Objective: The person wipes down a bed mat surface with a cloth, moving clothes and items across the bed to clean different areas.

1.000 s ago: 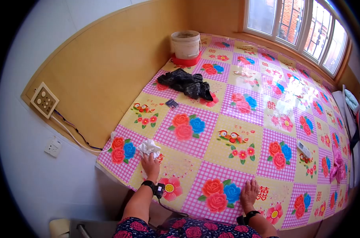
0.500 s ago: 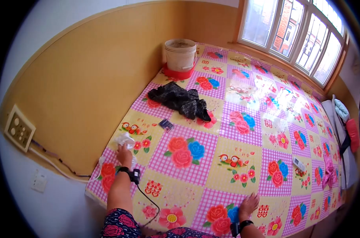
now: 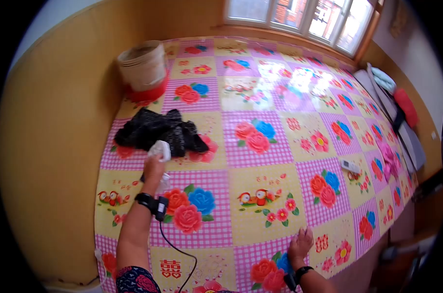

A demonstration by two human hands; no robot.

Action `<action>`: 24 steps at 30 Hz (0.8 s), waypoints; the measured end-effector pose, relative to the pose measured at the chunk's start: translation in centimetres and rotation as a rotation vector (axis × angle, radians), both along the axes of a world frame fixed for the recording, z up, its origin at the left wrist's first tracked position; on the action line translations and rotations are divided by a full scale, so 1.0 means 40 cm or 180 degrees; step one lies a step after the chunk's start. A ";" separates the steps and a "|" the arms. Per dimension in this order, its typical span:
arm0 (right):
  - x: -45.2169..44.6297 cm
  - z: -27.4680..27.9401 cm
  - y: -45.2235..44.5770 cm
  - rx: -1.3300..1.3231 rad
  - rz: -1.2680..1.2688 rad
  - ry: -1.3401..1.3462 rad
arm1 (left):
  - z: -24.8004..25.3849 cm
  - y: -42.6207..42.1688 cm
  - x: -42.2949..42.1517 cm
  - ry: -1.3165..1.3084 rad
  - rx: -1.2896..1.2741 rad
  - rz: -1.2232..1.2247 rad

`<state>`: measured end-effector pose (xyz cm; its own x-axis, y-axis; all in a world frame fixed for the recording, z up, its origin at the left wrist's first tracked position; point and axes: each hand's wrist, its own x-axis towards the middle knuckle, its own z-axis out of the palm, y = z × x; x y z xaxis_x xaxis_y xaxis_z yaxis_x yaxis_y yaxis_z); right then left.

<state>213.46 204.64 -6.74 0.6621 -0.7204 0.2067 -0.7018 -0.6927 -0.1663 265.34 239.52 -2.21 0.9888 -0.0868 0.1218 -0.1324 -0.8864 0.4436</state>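
My left hand (image 3: 154,171) is closed around a crumpled white cloth (image 3: 161,148), thin and soft-looking, part of which trails below the wrist side. It is just in front of a bunched black patterned garment (image 3: 158,131); whether the cloth touches the garment I cannot tell. A dark edge peeks out beside my left hand, mostly hidden. My right hand (image 3: 300,246) rests flat with fingers stretched out on the flowered, checked plastic cover (image 3: 265,188), holding nothing. Both wrists wear black straps with small devices, and a cable hangs from the left one.
A whitish bucket (image 3: 144,68) in a red basin (image 3: 148,93) stands at the back left by the wall. A white remote control (image 3: 350,166) and pink cloth (image 3: 388,158) lie to the right. Folded bedding (image 3: 402,110) is along the right edge, below the window (image 3: 299,22) side.
My left hand has moved forward with the white cloth toward the black garment, over where a small dark packet lay. The view has shifted left-forward. My right hand stays on the cover.
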 end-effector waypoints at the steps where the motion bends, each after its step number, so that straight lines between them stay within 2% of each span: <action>1: -0.008 0.005 0.000 -0.0011 -0.0008 -0.0021 | -0.034 -0.089 -0.038 0.0402 -0.0418 -0.0346; 3: -0.007 0.000 -0.004 -0.0171 -0.0024 -0.0015 | -0.219 -0.234 -0.104 -0.0525 0.0207 -0.1580; 5: -0.001 0.003 -0.004 -0.0157 -0.0058 0.0021 | -0.110 -0.365 -0.243 -0.1301 -0.0457 -0.2068; 6: 0.001 0.013 -0.002 -0.0061 -0.0032 -0.0036 | -0.087 -0.404 -0.263 -0.1832 -0.0291 -0.2130; 9: -0.003 0.011 -0.005 -0.0121 0.0014 0.0043 | -0.169 -0.365 -0.132 -0.0726 -0.0247 -0.1850; 11: -0.004 0.012 -0.005 -0.0111 0.0021 0.0042 | -0.187 -0.278 -0.015 0.0012 0.0029 -0.0638; 13: -0.001 0.009 -0.009 -0.0074 -0.0020 0.0088 | -0.173 -0.215 0.010 -0.1084 0.1012 -0.0023; 15: -0.001 0.012 -0.012 -0.0068 -0.0010 0.0124 | -0.209 -0.209 0.058 -0.1248 0.0672 0.0359; 16: -0.001 0.012 -0.012 -0.0068 -0.0013 0.0134 | -0.285 -0.223 0.104 -0.1505 0.0582 0.0520; 19: -0.003 0.009 -0.013 -0.0092 -0.0006 0.0125 | -0.269 -0.433 0.070 -0.1212 0.0412 -0.0074; 21: -0.007 0.015 -0.010 -0.0100 -0.0014 0.0127 | -0.332 -0.618 0.055 -0.2099 -0.0093 -0.0757; 23: -0.001 0.015 -0.015 -0.0123 -0.0047 0.0097 | -0.289 -0.826 -0.054 -0.1735 -0.0866 -0.0913; 24: -0.006 0.010 -0.015 -0.0116 -0.0056 0.0097 | -0.261 -0.913 -0.122 -0.1092 -0.1110 -0.1189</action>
